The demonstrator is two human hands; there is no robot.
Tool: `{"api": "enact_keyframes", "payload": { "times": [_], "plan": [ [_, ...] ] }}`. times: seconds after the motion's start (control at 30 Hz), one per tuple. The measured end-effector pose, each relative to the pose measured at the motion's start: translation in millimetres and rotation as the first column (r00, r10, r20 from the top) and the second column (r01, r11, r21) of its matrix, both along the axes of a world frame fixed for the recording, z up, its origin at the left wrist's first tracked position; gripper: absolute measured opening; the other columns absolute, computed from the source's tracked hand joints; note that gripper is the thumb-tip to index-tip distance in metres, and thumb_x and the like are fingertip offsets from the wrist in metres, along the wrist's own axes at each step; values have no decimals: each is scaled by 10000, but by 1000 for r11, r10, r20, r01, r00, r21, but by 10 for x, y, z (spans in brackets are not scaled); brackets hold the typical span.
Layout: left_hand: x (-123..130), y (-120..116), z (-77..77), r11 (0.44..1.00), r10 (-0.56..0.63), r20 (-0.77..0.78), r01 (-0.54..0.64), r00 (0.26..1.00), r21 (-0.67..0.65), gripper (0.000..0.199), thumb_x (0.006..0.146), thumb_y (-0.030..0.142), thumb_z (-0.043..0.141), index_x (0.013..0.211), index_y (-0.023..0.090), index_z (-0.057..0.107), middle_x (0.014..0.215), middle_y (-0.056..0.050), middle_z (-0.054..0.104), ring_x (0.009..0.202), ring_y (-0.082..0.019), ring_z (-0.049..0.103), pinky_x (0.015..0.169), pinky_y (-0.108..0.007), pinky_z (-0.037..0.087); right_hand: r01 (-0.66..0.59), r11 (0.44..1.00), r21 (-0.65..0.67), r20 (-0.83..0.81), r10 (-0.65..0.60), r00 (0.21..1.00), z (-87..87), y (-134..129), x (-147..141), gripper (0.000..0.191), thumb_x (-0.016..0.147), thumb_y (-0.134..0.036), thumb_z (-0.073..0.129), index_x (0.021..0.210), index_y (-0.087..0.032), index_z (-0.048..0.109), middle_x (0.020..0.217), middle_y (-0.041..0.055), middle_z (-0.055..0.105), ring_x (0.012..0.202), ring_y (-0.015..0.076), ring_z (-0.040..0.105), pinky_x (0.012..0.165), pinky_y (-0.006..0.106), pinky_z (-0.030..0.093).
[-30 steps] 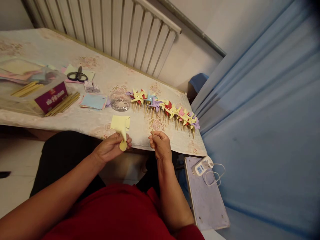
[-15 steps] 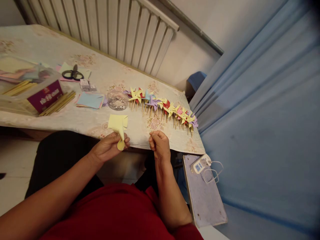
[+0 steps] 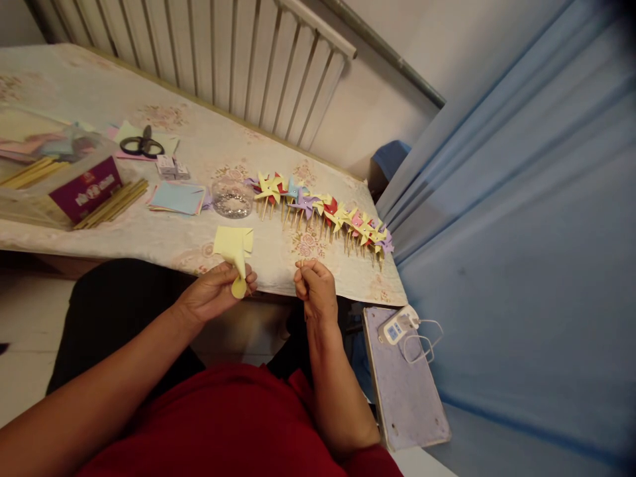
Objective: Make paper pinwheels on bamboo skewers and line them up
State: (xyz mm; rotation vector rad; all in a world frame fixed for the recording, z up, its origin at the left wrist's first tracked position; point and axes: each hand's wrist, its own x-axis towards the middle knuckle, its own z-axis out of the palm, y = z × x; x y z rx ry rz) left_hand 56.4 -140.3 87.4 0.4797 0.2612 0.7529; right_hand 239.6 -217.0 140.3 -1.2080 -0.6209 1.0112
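My left hand (image 3: 211, 291) is closed around a curled yellow paper (image 3: 239, 287), its rounded end hanging over the fingers. Just beyond it at the table edge shows a flat yellow paper square (image 3: 223, 236) with slits at the corners; I cannot tell whether it is joined to the held paper. To the right, my right hand (image 3: 320, 290) is pinched shut near the table's front edge, apart from the paper. What lies between its fingertips is too small to name. A clear round dish (image 3: 232, 202) of small shiny metal pieces stands beyond the hands.
Finished paper pinwheels (image 3: 305, 204) on sticks lie in a row at the right. Leftward are cut paper sheets (image 3: 176, 198), small boxes (image 3: 171, 167), black scissors (image 3: 142, 143), wooden sticks (image 3: 114, 204) and a plastic box (image 3: 94, 189). A power adapter (image 3: 397, 326) rests on a stool (image 3: 410, 391).
Both hands hold almost the same pose, with the right hand shifted very slightly left. The view has drifted a little; nothing was taken up or let go.
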Motion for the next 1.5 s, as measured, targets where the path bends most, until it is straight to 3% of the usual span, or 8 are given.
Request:
{"api": "enact_keyframes", "payload": {
  "times": [0.6, 0.93, 1.03, 1.23, 1.5],
  "plan": [
    [27, 3, -11, 1000, -13, -3, 13, 1000, -21, 213, 638, 172, 879, 750, 144, 701, 683, -30, 626, 677, -146, 605, 648, -265, 532, 17, 1000, -17, -10, -17, 1000, -37, 4, 11, 185, 657, -251, 644, 824, -172, 649, 578, -64, 585, 366, 25, 309, 366, 176, 170],
    [370, 19, 172, 993, -106, 82, 100, 991, 64, 238, 653, 178, 894, 744, 116, 683, 683, -33, 649, 697, -144, 640, 706, -258, 549, -2, 1000, -9, -81, 1, 997, 84, -71, -171, 269, 644, -266, 705, 894, -167, 705, 543, -81, 526, 402, 42, 378, 378, 178, 230],
    [453, 21, 229, 985, -142, 97, 130, 985, 113, 267, 643, 206, 904, 702, 118, 659, 676, -27, 655, 682, -148, 656, 685, -255, 562, -19, 1000, 17, -94, 20, 995, 109, -92, -243, 244, 653, -276, 715, 869, -164, 708, 493, -81, 527, 388, 50, 399, 382, 179, 272],
    [506, 13, 329, 928, -294, 89, 262, 952, 265, 273, 733, 326, 841, 743, 130, 651, 693, -34, 680, 575, -229, 690, 551, -360, 590, 25, 999, 44, -136, -19, 991, 148, -102, -361, 220, 607, -281, 764, 766, -168, 665, 569, -30, 654, 396, 65, 495, 388, 177, 380],
    [502, 5, 278, 936, -296, 142, 258, 944, 241, 206, 776, 258, 803, 749, 144, 633, 690, -6, 684, 510, -207, 679, 491, -340, 590, 21, 999, 41, -139, -15, 990, 178, -136, -426, 232, 608, -301, 758, 740, -180, 611, 485, -38, 625, 379, 90, 532, 387, 176, 430]
  ]
}}
